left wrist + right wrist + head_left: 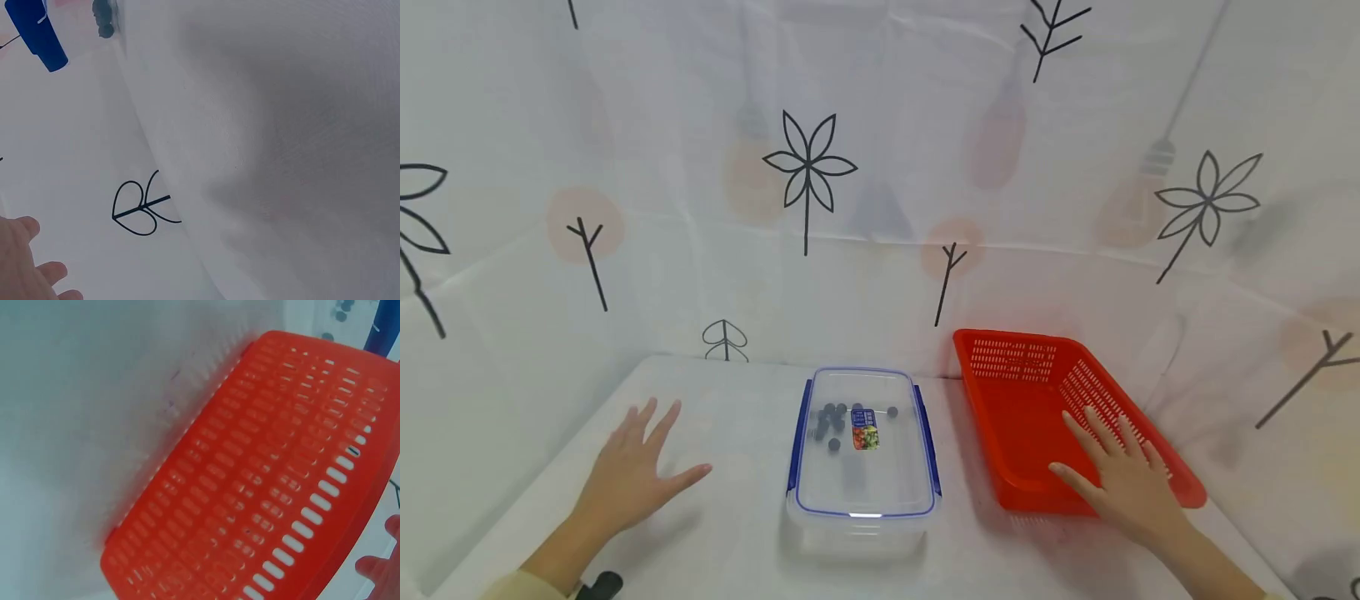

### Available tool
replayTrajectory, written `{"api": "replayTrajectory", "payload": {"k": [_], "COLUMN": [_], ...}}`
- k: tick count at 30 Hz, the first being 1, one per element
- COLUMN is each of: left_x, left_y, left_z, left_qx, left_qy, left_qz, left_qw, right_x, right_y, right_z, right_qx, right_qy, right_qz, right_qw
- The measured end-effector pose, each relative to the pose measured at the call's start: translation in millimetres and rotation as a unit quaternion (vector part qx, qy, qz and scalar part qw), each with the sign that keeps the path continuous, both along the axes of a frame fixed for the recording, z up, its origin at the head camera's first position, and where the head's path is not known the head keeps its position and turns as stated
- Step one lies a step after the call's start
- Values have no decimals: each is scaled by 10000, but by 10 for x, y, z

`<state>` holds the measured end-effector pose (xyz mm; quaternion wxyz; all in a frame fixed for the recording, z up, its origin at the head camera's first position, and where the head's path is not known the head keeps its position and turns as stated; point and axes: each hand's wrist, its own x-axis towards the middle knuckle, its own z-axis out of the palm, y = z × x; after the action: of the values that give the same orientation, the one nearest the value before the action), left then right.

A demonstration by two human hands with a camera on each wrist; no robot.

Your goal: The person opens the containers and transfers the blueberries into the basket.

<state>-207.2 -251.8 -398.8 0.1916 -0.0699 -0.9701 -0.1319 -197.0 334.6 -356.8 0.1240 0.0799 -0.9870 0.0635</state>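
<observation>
Clear plastic is forming the latched food storage box [865, 487], which is sitting in the middle of the white tabletop [737, 433], with the person at six o'clock. Its blue side latches [798, 442] are lying along the flanks at nine and three o'clock, and the blue-edged lid is covering the top, probably so that the small dark round pieces [834, 445] inside are not spilling. Most of these are clustering towards the box's ten o'clock, with one lying apart near one o'clock; what they are is not clear. A fruit-and-vegetable label [865, 429] is showing on the lid.

The red perforated plastic basket [1015, 433] is standing at the box's three o'clock, its length slanting from eleven to five, its mouth facing up, likely for easy reach.

The left hand [628, 479] is hovering at the box's nine o'clock, fingers spreading wide and gripping nothing. The right hand [1127, 483] is spreading over the basket's five o'clock end, also holding nothing; whether it is brushing the rim, I cannot tell. Both hands are flanking the box, seemingly leaving it in plain sight between them.
</observation>
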Motion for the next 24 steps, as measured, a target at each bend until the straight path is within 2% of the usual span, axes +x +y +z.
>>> {"api": "replayTrajectory", "payload": {"k": [6,11,24], "left_x": [18,39,34], "left_y": [75,131,351], "left_z": [49,57,130], "left_qx": [175,251,882], "left_qy": [-227,-275,-620], "left_qz": [85,85,35], "left_qw": [9996,9993,9942], "right_x": [10,24,29], "right_y": [-109,-164,-381], "right_z": [17,26,35], "right_qx": [-116,-239,-794], "right_qy": [-52,-38,-40], "right_qz": [8,28,228], "right_qw": [9999,9997,9966]}}
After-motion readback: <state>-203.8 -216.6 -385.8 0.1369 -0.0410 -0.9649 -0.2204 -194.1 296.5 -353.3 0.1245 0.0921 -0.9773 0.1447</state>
